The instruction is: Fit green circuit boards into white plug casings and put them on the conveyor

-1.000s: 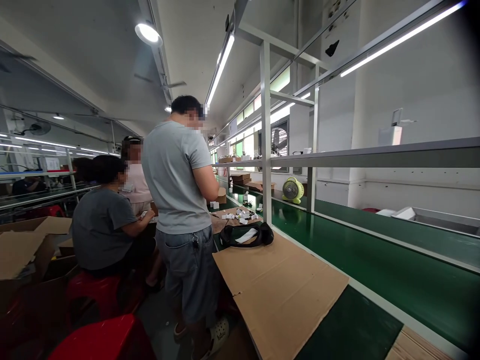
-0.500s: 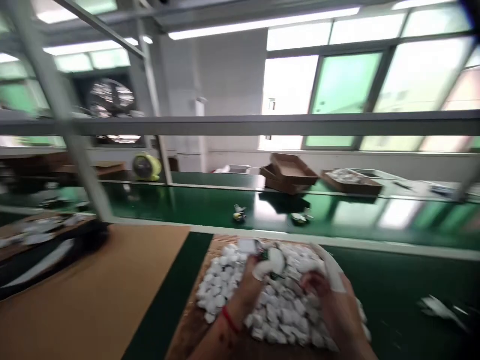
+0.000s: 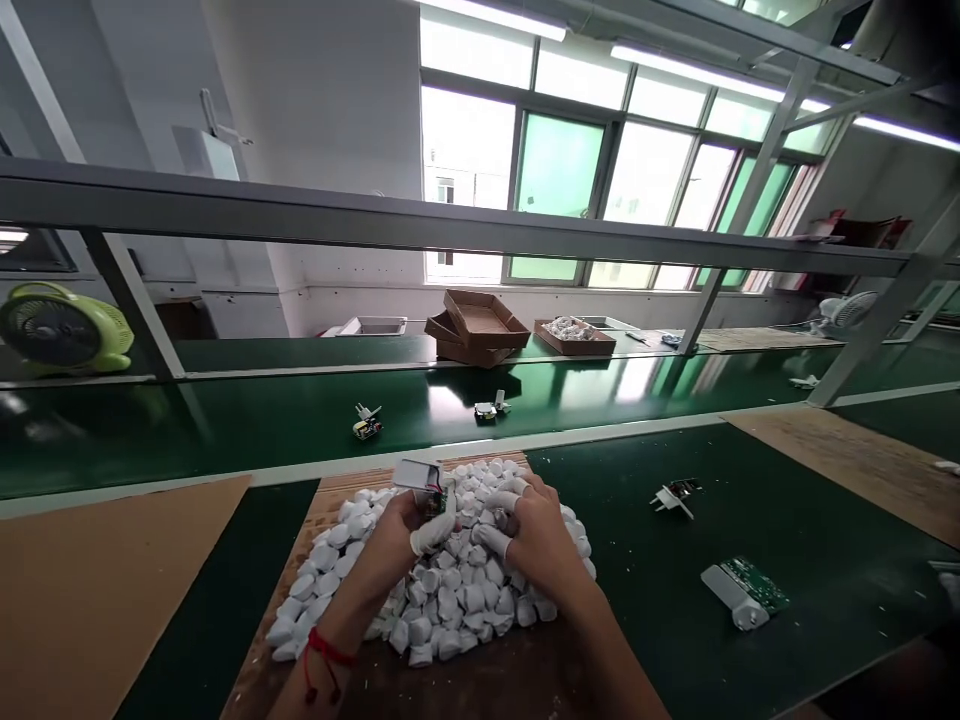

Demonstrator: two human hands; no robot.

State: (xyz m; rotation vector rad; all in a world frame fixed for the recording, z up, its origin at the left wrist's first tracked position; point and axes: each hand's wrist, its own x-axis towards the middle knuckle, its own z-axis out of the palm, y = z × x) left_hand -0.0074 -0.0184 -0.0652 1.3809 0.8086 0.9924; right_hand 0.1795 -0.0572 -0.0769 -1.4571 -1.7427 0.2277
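A factory hall with tall green-tinted windows [image 3: 559, 165] and white walls lies behind a long green conveyor belt [image 3: 247, 420], crossed overhead by a grey steel rail [image 3: 375, 220]. In front of the belt, on the green workbench [image 3: 660, 590], a brown board [image 3: 465, 680] carries a heap of small white plastic housings [image 3: 450, 590]. Both hands rest on top of this heap. The left hand [image 3: 409, 530], with white finger cots on its fingertips and a red string around the wrist, is closed around a small assembly [image 3: 424, 482]: a flat grey-white piece with a green circuit board and a red wire showing below it, held just above the far edge of the heap. The right hand [image 3: 536, 530], also wearing finger cots, has its fingers curled down into the white housings, touching them; whether it is pinching a single housing cannot be told. On the belt behind lie two small circuit parts [image 3: 367, 422], well apart from each other. To the right on the bench lie a white pronged plug piece [image 3: 673, 496] and, nearer the edge, a green circuit board with a white block [image 3: 744, 590]. Beyond the belt stand stacked brown cardboard trays [image 3: 472, 325], another tray holding white parts [image 3: 574, 336], and at far left a yellow-green desk fan [image 3: 52, 328].
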